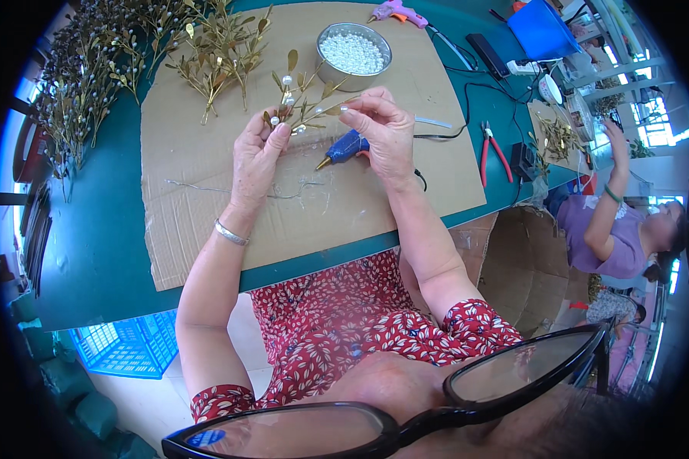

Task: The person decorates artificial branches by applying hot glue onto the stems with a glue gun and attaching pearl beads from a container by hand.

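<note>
My left hand (257,159) is closed on a gold leafy sprig (289,105) that has several white pearl beads on its stems. Close by on the right, the thumb and forefinger of my right hand (381,131) pinch together at the sprig's leaves, with a small white bead (344,109) at the fingertips. Beneath that hand lies a blue glue gun (344,148), its brass tip pointing left. Just beyond stands a round metal bowl (346,79) holding white pearl beads (352,52). A cardboard sheet (199,237) lies under all of this.
Gold sprigs (226,53) lie at the far left of the cardboard, beside a heap of beaded sprigs (92,76). Thin wire (233,190) rests nearby. Red-handled pliers (494,154), cables and a pink glue gun (398,11) are rightward. Another person (612,222) works at the right.
</note>
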The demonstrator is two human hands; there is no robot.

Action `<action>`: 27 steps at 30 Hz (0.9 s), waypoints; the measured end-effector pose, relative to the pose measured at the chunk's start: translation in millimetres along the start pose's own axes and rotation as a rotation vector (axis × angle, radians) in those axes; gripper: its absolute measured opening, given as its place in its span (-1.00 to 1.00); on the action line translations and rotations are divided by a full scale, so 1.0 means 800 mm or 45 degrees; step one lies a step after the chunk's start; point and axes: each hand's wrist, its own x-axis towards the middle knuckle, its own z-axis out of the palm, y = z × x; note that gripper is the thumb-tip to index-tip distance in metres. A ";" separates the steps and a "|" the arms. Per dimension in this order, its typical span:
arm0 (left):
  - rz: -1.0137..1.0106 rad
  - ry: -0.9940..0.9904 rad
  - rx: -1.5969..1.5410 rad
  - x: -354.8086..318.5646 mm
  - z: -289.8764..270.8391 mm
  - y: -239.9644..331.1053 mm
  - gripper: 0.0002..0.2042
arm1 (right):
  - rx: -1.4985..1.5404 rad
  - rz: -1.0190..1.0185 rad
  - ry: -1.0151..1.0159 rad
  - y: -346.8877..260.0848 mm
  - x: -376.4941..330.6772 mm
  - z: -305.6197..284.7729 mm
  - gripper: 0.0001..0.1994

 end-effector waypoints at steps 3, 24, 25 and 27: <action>-0.003 0.008 0.005 0.000 0.001 0.000 -0.66 | 0.015 0.014 -0.011 0.000 0.000 0.000 -0.85; -0.069 0.056 -0.107 0.002 -0.001 -0.001 -0.69 | 0.044 0.176 0.116 -0.004 -0.007 0.002 -0.82; -0.072 0.067 -0.105 0.002 -0.001 0.000 -0.69 | 0.042 0.247 0.046 -0.001 -0.010 0.001 -0.84; -0.055 0.063 -0.098 0.001 0.001 0.000 -0.69 | 0.038 0.317 -0.023 0.000 -0.011 0.005 -0.85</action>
